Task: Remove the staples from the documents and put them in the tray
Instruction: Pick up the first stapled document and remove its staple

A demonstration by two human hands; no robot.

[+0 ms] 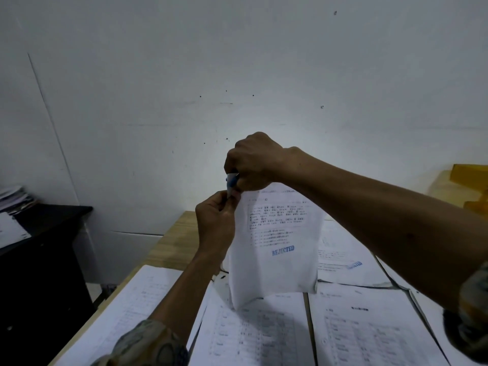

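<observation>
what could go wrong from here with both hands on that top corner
1. The left hand and right hand both pinch the document at one top corner, holding it up, so pulling may tear it.
2. A freed staple might drop among the papers covering the table, since the yellow tray sits well off to the right.

Position: worn on the person's head, wide-angle.
Facing: looked forward and slightly down, towards the white wall [237,62] beyond the table [177,241].
Nearness: within arm's reach of the raised document [274,241].
</observation>
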